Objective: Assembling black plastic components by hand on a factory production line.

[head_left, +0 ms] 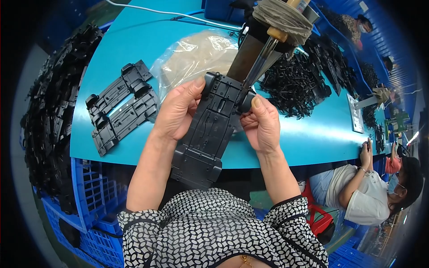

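Observation:
Both my hands grip a black moulded plastic toy-car chassis [206, 129], held lengthwise over the table's near edge. My left hand [178, 107] pinches its far left corner, thumb on top. On the opposite side, my right hand [260, 123] holds the wheel-arch edge between thumb and fingers. A metal rod tool [260, 60] with a wooden handle, wrapped in grey cloth [283, 22], slants down to the chassis's far right corner. Whether its tip touches the plastic I cannot tell. Two more black chassis [123, 107] lie on the table to the left.
A clear plastic bag [196, 56] lies behind my left hand. Small black parts [292, 85] are heaped at the right. Stacked black parts [58, 116] and blue crates [96, 187] stand left. Across the turquoise table [313, 138], a co-worker [362, 192] sits at right.

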Tool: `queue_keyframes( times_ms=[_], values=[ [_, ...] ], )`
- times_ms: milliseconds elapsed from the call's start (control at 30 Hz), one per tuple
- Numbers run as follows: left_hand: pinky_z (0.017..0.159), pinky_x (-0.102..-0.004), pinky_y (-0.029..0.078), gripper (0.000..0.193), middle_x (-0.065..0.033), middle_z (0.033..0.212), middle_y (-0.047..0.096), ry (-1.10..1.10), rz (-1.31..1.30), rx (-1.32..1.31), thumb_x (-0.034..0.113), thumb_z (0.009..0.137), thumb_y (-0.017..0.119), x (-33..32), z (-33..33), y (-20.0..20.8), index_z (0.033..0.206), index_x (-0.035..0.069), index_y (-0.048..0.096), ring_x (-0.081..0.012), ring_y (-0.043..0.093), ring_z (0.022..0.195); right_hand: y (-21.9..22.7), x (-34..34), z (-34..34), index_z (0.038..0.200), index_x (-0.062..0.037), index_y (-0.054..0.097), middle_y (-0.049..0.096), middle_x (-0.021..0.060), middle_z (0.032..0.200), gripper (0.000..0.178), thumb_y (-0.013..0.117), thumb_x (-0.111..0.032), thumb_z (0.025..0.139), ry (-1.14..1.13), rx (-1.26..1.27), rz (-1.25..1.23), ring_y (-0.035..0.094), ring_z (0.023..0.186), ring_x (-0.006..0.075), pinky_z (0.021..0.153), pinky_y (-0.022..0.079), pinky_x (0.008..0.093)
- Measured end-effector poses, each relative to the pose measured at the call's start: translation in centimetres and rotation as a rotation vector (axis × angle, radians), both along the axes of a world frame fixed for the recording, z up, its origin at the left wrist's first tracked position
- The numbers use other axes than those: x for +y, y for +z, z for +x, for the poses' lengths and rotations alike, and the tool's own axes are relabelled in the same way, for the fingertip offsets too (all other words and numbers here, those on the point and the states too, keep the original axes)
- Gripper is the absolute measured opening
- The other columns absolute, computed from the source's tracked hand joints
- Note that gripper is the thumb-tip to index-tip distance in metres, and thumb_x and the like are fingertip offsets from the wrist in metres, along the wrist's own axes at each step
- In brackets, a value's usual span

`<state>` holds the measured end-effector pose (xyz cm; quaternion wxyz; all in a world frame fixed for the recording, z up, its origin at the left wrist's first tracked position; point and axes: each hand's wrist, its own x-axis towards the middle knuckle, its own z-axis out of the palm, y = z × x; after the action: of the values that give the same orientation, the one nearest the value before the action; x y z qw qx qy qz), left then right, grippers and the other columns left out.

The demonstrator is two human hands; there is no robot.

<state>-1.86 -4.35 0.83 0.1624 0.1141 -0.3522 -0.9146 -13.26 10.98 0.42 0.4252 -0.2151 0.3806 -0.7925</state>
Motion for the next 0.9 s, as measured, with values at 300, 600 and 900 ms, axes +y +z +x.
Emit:
queue_keyframes(
  times_ms=[300,600,900],
  values=[
    [0.060,-0.0194,0.049,0.033,-0.0062,0.085,0.062,-0.024,0.000,0.036,0.028,0.082,0.059,0.01,0.03,0.32,0.098,-0.001,0.057,-0.0079,0.058,0.069,0.10,-0.13,0.16,0.108,0.0060,0.053,0.062,0.0077,0.086,0.036,0.058,-0.021,0.084,-0.007,0.004,-0.026,0.056,0.071,0.0101,0.064,0.043,0.0202],
    [0.058,-0.0185,0.049,0.033,-0.0061,0.085,0.062,-0.021,0.005,0.035,0.028,0.082,0.060,-0.04,-0.02,0.13,0.098,-0.001,0.057,-0.0072,0.058,0.068,-0.01,-0.05,0.09,0.108,0.0062,0.053,0.062,0.0079,0.085,0.037,0.058,-0.021,0.084,-0.011,0.007,-0.029,0.055,0.070,0.0103,0.065,0.044,0.0205],
    [0.057,-0.0176,0.048,0.035,-0.0059,0.084,0.062,-0.006,-0.020,0.012,0.030,0.081,0.061,-0.01,-0.06,0.18,0.097,-0.001,0.056,-0.0063,0.057,0.067,0.11,-0.08,0.19,0.109,0.0058,0.052,0.062,0.0078,0.086,0.037,0.058,-0.021,0.084,-0.012,-0.005,-0.025,0.056,0.071,0.0104,0.065,0.044,0.0219]
  ],
)
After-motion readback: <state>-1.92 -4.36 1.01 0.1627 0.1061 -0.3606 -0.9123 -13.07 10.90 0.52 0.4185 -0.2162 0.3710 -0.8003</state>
